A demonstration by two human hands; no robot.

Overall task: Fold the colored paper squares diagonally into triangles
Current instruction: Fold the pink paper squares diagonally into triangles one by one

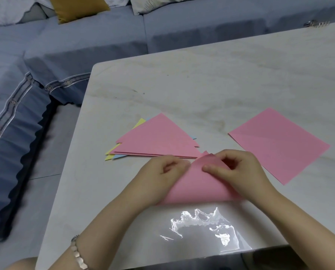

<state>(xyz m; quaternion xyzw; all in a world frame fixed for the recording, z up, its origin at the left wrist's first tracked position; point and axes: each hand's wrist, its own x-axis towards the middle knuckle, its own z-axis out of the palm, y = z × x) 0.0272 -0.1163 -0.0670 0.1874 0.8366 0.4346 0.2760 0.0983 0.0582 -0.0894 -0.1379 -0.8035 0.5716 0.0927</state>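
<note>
Pink sheet under fold
Left hand (pixel 166 170) and right hand (pixel 238 170) pinch pink sheet (pixel 197 188) corners together on counter (pixel 201 75).

Both forearms are bare along their whole visible length, from the lower edge of the view up to the left hand (pixel 163 170) and the right hand (pixel 240 169), which are bare too. The fingers (pixel 215 169) end in short, rounded nails; one plain nail shows at the tip of the right thumb. The left forearm wears a bracelet (pixel 78 256), a single row of flat, angular beads set edge to edge, pale pinkish-beige with a soft pearly sheen. At its upper end sits a small silvery-grey piece (pixel 74 238), too small to make out. In the bottom left corner shows a rounded patch of bare skin; which part of the body it is cannot be told.
</note>
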